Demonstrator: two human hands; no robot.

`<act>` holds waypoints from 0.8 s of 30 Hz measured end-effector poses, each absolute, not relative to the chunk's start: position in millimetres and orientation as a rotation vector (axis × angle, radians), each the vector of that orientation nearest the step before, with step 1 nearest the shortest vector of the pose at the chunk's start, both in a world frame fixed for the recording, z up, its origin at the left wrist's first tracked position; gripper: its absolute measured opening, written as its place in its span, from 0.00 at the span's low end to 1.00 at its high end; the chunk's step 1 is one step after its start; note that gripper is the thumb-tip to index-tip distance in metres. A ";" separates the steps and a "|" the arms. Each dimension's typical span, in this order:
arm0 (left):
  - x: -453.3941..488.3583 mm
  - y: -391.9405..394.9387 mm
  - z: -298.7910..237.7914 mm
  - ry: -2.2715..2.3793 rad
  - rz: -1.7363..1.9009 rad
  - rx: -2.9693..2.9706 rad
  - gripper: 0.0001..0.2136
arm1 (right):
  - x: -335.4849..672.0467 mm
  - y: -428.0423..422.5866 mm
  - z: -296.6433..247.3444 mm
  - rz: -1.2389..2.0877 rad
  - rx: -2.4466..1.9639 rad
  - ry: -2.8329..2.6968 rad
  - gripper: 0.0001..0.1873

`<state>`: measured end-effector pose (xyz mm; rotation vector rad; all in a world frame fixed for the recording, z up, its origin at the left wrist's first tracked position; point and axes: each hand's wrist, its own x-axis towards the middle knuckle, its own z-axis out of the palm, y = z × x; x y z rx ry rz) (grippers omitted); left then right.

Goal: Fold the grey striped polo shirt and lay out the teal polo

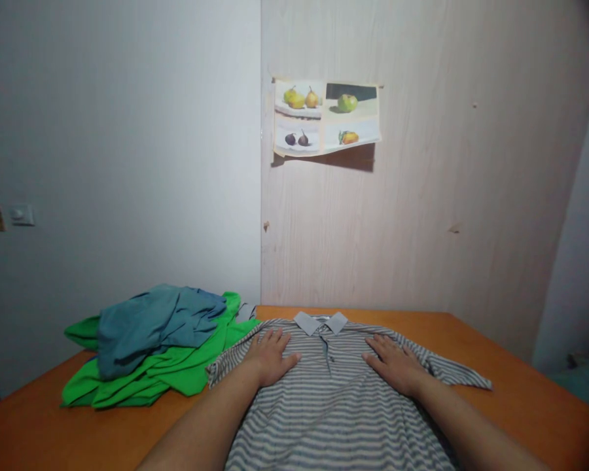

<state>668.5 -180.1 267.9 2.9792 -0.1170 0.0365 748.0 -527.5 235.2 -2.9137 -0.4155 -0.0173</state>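
A grey-and-white striped polo shirt (331, 399) lies spread front-up on the orange table (520, 392), its pale collar toward the wall. My left hand (271, 355) lies flat on the shirt's left shoulder area, fingers spread, holding nothing. My right hand (395, 364) rests flat on the other shoulder area, fingers stretched out. Both forearms reach in from the bottom edge over the shirt.
A pile of clothes sits at the table's left: a teal garment (152, 324) on top of a bright green one (147, 376). The table stands against a wall and a wooden panel with a fruit picture (326, 118). A light switch (22, 214) is at far left.
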 end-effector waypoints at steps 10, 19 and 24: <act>722.5 -174.4 263.3 -0.142 0.061 2.995 0.41 | 794.2 -536.1 234.9 -0.025 -2.900 -0.489 0.40; 760.2 -171.4 259.8 -0.164 0.053 3.025 0.42 | 824.9 -544.0 239.0 -0.005 -2.883 -0.551 0.44; 767.9 -171.3 261.5 -0.205 0.064 3.033 0.41 | 836.6 -546.7 239.5 -0.015 -2.892 -0.595 0.44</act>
